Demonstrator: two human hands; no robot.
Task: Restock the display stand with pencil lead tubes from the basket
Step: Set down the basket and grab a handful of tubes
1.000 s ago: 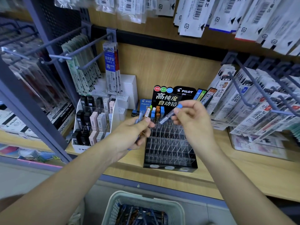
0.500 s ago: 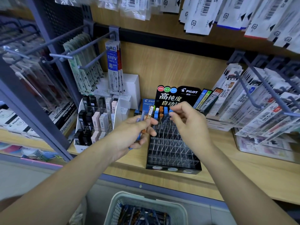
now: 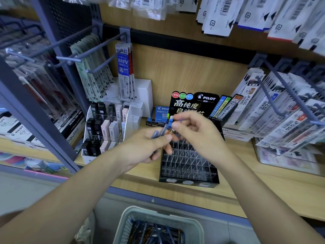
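Note:
A black Pilot display stand (image 3: 189, 164) with clear slot rows sits on the wooden shelf; most visible slots hold nothing. My left hand (image 3: 142, 147) grips a small bunch of pencil lead tubes (image 3: 162, 131) just above the stand's left rear corner. My right hand (image 3: 195, 132) meets it from the right, fingertips pinched around a blue-capped tube at the top of that bunch. A pale grey basket (image 3: 158, 224) below the shelf edge holds several more tubes.
A white tiered rack of erasers (image 3: 105, 131) stands left of the stand. Refill packs hang on metal hooks at left (image 3: 98, 67) and right (image 3: 281, 103). A clear box (image 3: 288, 161) sits on the shelf at right. White boxes stand behind.
My right hand has left the stand's back row and come back to the bunch in my left hand, now pinching another tube. The tube it held a second ago is no longer in it.

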